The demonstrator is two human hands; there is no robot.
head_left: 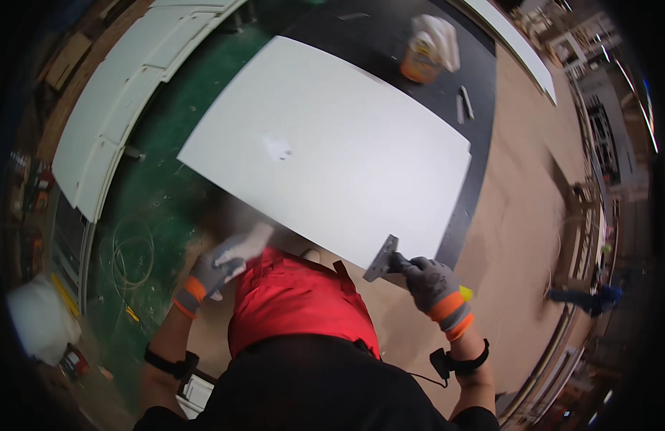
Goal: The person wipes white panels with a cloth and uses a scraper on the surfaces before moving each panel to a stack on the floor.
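A large white panel (332, 136) lies on a black work surface (332, 25) in front of me. My right hand (429, 281), in a grey glove with an orange-striped cuff, is closed round the handle of a wide-bladed scraper (381, 260). The blade overlaps the panel's near right corner in view; whether it touches cannot be told. My left hand (216, 269), gloved alike, is beside the panel's near left edge, closed on a pale cloth (255, 241) smeared by motion. A small whitish patch (278, 149) shows on the panel.
An orange-labelled tub (421, 63) with a white cloth (440, 36) stands beyond the panel. Two slim tools (464, 105) lie to its right. Stacked white panels (121, 108) line the left, above a green floor (156, 194) with a coiled thin line (131, 251).
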